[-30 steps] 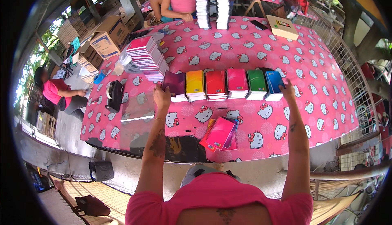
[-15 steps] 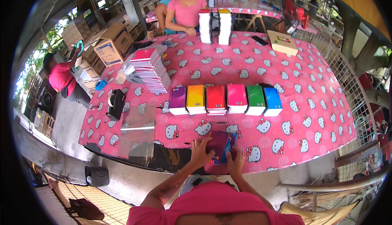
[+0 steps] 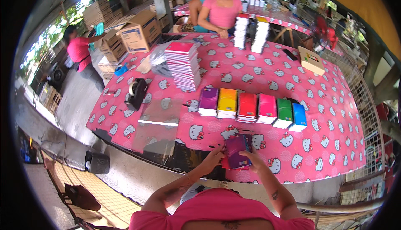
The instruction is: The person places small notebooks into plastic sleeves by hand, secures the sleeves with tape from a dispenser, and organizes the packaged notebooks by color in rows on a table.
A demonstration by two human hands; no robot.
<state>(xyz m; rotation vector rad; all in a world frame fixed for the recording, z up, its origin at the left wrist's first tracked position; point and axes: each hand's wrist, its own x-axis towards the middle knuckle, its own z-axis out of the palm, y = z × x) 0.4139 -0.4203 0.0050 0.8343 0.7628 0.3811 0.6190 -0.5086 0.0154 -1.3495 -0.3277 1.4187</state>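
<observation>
At the near edge of the table I hold a small purple spiral notebook (image 3: 238, 150), its cover facing up. My right hand (image 3: 254, 160) grips its right side, the thumb lying on the cover. Against the left edge of the bundle my left hand (image 3: 215, 158) is closed, partly hidden. Red covers show from beneath the purple one, so more notebooks lie under it. Just beyond stand stacks of notebooks in a row: purple (image 3: 209, 99), yellow (image 3: 227, 99), red (image 3: 247, 105), pink (image 3: 267, 106), green (image 3: 285, 112) and blue (image 3: 299, 115).
A tall notebook stack (image 3: 182, 65) stands left of the row, beside clear plastic bags (image 3: 161, 63). A black tape dispenser (image 3: 137, 93) and a clear sheet (image 3: 158, 117) lie at left. Two tall stacks (image 3: 260, 35) stand far back, near a co-worker (image 3: 219, 10). A cardboard box (image 3: 311, 60) lies right.
My left hand has drawn back from the top of the notebooks to their left edge. My right hand now grips the purple notebook's right side. The view has shifted.
</observation>
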